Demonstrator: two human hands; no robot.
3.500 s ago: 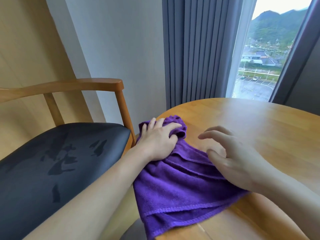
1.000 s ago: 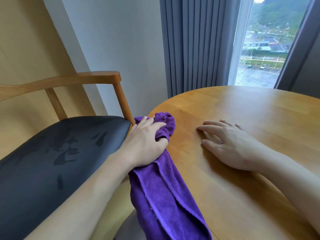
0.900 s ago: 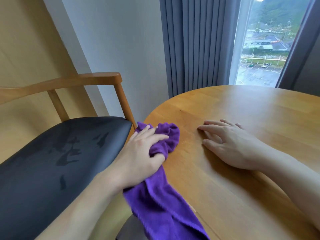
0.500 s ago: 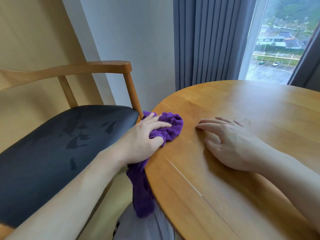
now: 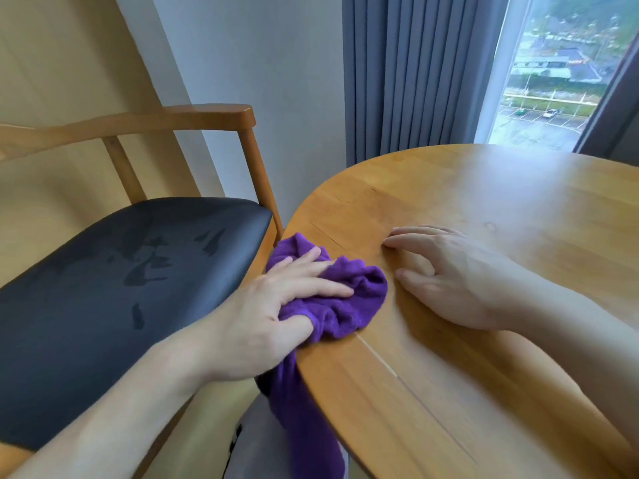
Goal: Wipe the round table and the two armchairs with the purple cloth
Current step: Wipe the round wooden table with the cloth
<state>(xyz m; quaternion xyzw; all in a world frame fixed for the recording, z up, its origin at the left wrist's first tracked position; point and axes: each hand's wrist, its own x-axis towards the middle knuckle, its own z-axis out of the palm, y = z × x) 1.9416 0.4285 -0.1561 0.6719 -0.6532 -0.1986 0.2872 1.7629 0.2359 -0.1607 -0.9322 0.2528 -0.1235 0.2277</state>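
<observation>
The purple cloth (image 5: 356, 299) lies bunched at the left edge of the round wooden table (image 5: 501, 209), with a long tail hanging down over the rim. My left hand (image 5: 276, 305) lies on top of the bunch, fingers stretched over it and the thumb tucked into the folds, gripping it. My right hand (image 5: 453, 274) rests flat on the bare tabletop just right of the cloth, fingers spread. One armchair (image 5: 114, 271) with a black seat and wooden arms stands close against the table's left side; damp streaks mark its seat. The second armchair is out of view.
A grey curtain (image 5: 415, 74) hangs behind the table beside a window (image 5: 553, 81). A pale wall stands behind the armchair. Light-coloured clothing shows below the table edge near the cloth's hanging tail.
The spread cloth has been pulled into a bunch at the table's left edge, most of it sliding off to hang down. My right hand came off it and settled on bare wood.
</observation>
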